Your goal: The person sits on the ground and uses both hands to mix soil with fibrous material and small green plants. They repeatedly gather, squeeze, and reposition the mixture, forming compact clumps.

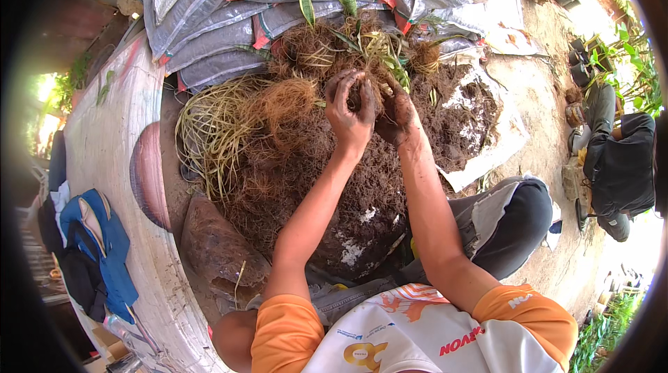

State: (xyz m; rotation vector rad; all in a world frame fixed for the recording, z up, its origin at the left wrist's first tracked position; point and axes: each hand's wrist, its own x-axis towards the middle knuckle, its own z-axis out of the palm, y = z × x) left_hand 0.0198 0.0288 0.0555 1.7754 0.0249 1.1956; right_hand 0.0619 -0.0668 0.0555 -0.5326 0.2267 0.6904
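Both of my hands are stained with dark soil and meet over a heap of roots and potting soil (360,180). My left hand (349,109) curls its fingers and thumb around part of a fibrous root clump (377,86). From the other side my right hand (396,112) grips the same clump, its fingers partly hidden. Striped sword-shaped leaves, like those of a snake plant (307,5), rise from more root balls (308,47) just beyond. To the left lie a reddish-brown root tangle (284,107) and pale stringy roots (219,127).
Stacked grey woven sacks (219,44) with red edges stand behind the heap. A white sheet (503,127) lies under its right side. At left are a pale wall-like panel (115,164) and a blue bag (102,247). A person in dark clothing (621,164) is at right.
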